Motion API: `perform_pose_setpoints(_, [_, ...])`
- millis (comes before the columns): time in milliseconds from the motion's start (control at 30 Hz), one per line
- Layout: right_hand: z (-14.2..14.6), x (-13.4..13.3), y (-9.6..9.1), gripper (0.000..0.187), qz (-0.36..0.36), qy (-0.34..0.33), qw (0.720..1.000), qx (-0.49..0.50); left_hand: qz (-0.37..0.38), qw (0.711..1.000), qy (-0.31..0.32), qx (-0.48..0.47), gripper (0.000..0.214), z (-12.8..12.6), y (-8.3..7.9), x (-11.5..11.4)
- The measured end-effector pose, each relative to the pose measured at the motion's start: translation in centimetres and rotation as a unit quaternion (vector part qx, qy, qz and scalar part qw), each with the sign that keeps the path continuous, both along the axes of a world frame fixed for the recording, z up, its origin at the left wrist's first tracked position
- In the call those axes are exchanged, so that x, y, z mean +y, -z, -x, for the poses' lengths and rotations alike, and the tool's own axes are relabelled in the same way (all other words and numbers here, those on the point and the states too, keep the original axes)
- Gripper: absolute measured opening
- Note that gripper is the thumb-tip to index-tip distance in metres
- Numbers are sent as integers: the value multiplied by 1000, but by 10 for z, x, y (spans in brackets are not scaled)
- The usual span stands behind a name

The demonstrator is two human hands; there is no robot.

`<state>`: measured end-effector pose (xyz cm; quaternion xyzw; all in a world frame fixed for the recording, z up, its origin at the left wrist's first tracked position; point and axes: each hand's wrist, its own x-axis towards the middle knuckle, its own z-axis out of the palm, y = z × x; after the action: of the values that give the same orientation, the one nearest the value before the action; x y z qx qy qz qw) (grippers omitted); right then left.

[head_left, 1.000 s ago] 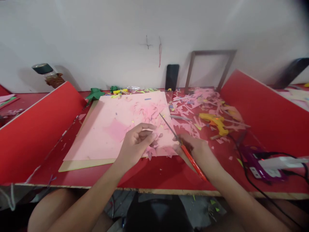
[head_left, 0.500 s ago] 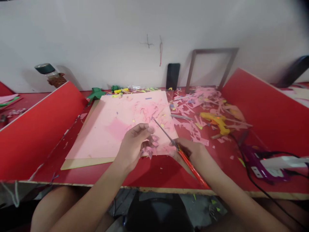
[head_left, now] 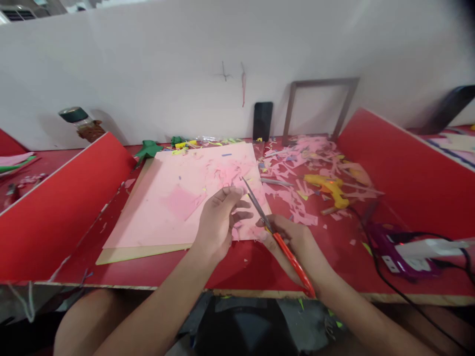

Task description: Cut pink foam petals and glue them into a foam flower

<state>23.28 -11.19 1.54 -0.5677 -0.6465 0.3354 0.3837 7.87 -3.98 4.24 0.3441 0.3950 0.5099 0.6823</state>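
Note:
My right hand grips a pair of scissors with long red handles; its grey blades slant up and left, the tips just beside my left fingertips. My left hand hovers over the pale pink sheets with thumb and index finger pinched together and the other fingers stretched toward the blades. Whatever lies in the pinch is too small and blurred to make out. Pink scraps are scattered on the sheets, and a darker pink square piece lies left of my left hand.
A yellow glue gun rests among pink cuttings on the right, its cord running past a purple power strip. Red partitions flank the sheets. A black phone and a frame lean on the wall.
My left hand has shifted right, closer to the scissors, and its lower fingers have stretched out. The scissors have turned slightly steeper. The camera view has tilted a little.

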Motion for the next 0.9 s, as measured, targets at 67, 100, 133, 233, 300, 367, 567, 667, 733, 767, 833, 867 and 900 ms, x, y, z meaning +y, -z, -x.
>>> perform_pose_setpoints(67, [0, -1, 1, 29, -6, 12, 1000, 10, -4, 1000, -9, -6, 27, -8, 0, -2])
perform_pose_setpoints(100, [-1, -1, 1, 29, -9, 19, 1000, 13, -10, 1000, -10, -8, 27, -13, 0, -3])
perform_pose_setpoints(133, [-1, -1, 1, 28, -11, 28, 999, 14, -17, 1000, -12, -7, 26, -16, 0, -3])
perform_pose_setpoints(233, [-4, 2, -1, 28, -12, 51, 999, 9, -28, 999, -28, 8, 25, -26, -1, -3])
perform_pose_setpoints(300, [-6, 4, -3, 28, -8, 57, 998, 11, -33, 999, -36, 19, 24, -31, -2, -3])
perform_pose_setpoints(367, [-8, 6, -4, 27, -9, 58, 998, 15, -36, 998, -35, 24, 25, -34, -4, -2])
perform_pose_setpoints(567, [-9, 7, -5, 25, -17, 55, 998, 11, -30, 999, -38, 23, 24, -37, -6, -2])
perform_pose_setpoints(667, [-9, 6, -7, 26, -2, 52, 998, 24, -30, 999, -35, 18, 21, -37, -6, -3])
perform_pose_setpoints(733, [-10, 5, -8, 27, 3, 50, 998, 31, -30, 999, -33, 15, 19, -37, -6, -4])
perform_pose_setpoints(767, [-10, 5, -8, 27, 3, 49, 998, 31, -30, 999, -33, 14, 19, -37, -7, -4])
perform_pose_setpoints(833, [-10, 6, -9, 28, -2, 48, 998, 28, -30, 999, -33, 11, 20, -37, -7, -5])
perform_pose_setpoints(867, [-10, 6, -9, 28, -7, 48, 999, 25, -30, 999, -34, 11, 21, -38, -7, -5])
perform_pose_setpoints(900, [-10, 6, -9, 29, -13, 49, 998, 21, -30, 999, -35, 11, 22, -38, -7, -5])
